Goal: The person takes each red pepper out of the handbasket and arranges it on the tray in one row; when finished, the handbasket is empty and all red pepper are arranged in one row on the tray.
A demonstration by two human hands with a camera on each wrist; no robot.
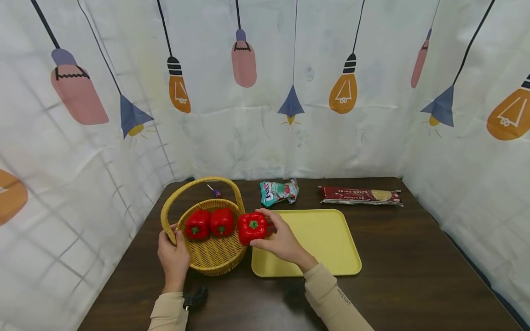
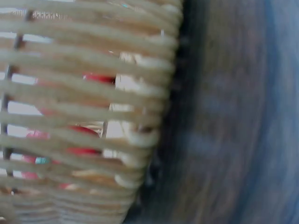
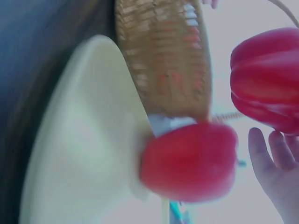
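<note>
My left hand (image 1: 174, 259) grips the left side of a yellow wicker basket (image 1: 213, 259) where its handle meets the rim. Two red bell peppers with green stems, one on the left (image 1: 198, 225) and one on the right (image 1: 222, 222), lie inside. Over the basket's right rim, my right hand (image 1: 283, 236) holds another red bell pepper (image 1: 252, 228) between thumb and fingers. One more red bell pepper (image 3: 189, 161) sits on the yellow tray (image 3: 88, 140) in the right wrist view; the hand mostly hides it in the head view. Basket weave (image 2: 84, 102) fills much of the left wrist view.
Behind the basket lies a small purple lollipop (image 1: 217, 193). A teal snack packet (image 1: 279, 192) is beyond the tray, with a dark red spaghetti pack (image 1: 362, 196) at the back right. Patterned white curtains (image 1: 265, 138) surround the dark wooden table (image 1: 414, 271).
</note>
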